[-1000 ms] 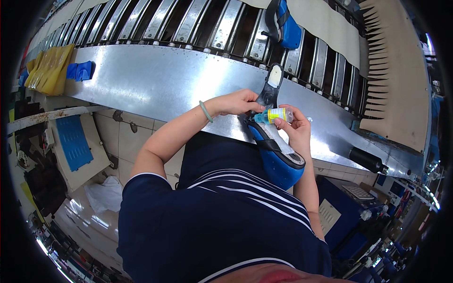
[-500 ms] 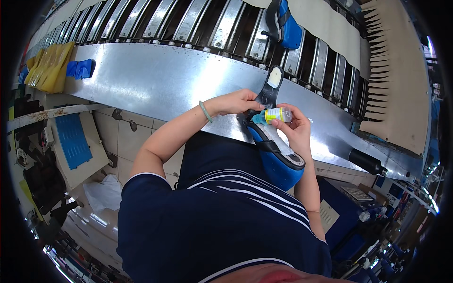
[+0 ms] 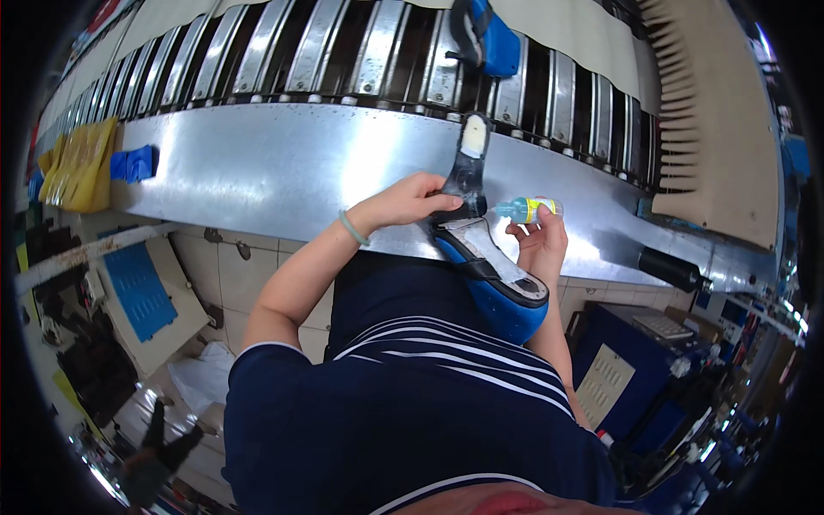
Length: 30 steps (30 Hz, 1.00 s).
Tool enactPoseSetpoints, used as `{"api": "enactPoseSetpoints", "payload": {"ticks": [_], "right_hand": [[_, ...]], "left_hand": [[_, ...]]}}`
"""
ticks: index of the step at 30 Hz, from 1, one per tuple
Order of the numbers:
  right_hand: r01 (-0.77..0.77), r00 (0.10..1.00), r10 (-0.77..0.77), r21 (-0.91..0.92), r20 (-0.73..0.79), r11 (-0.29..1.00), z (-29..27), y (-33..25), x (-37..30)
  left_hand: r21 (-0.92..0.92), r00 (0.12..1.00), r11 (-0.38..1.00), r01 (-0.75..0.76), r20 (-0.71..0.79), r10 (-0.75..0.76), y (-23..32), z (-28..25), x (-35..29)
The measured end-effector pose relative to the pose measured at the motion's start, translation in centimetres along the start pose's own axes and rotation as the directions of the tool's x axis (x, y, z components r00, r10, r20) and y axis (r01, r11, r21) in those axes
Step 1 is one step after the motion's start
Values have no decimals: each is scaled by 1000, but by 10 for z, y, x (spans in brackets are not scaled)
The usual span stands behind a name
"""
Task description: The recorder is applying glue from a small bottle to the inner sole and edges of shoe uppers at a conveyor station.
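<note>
My left hand [image 3: 418, 201] pinches a black sandal sole [image 3: 467, 175] at its narrow middle, thumb on top; a pale patch covers the sole's far end. Below it, a blue foot-shaped body [image 3: 506, 313] with a black strap [image 3: 482, 267] and greyish insole rests against my lap at the bench edge. How the two parts join is partly hidden by my fingers. In my right hand [image 3: 544, 242] is a small squeeze bottle [image 3: 539, 206] with a yellow label and bluish-green nozzle end, lying nearly level. Its thin tip points left at the black sole, close to it.
The metal bench [image 3: 283, 163] runs along a roller conveyor [image 3: 378, 56]. Another blue-and-black sandal [image 3: 495, 43] lies on the rollers. Yellow plastic sheets [image 3: 79, 167] and a blue piece [image 3: 132, 164] sit left. A fringed cardboard panel [image 3: 725, 129] and a black cylindrical tool [image 3: 669, 269] are right.
The bottle has drawn back to the right, away from my left hand and the sole. My left hand keeps its grip on the sole. The whole view has shifted slightly.
</note>
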State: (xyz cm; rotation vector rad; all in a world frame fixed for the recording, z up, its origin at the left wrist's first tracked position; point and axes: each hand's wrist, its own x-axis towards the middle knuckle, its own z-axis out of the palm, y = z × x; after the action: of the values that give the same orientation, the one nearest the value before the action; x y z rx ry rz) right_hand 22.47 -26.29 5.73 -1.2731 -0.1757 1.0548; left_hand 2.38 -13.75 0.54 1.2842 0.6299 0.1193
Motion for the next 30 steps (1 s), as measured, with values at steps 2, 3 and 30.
{"api": "enactPoseSetpoints", "payload": {"ticks": [2,3,30], "right_hand": [[3,999,1,63,-52,998,-1,2,-2],[-1,998,5,55,-67,999,0,4,-3],[58,997,-43,-248,64,967,12,8,-6]], "left_hand": [[-22,990,992,-123,-77,121,-4,12,-5],[48,989,992,-114,-87,118,4,13,-11],[108,974,985,-135,-166,152,-5,11,-15]]}}
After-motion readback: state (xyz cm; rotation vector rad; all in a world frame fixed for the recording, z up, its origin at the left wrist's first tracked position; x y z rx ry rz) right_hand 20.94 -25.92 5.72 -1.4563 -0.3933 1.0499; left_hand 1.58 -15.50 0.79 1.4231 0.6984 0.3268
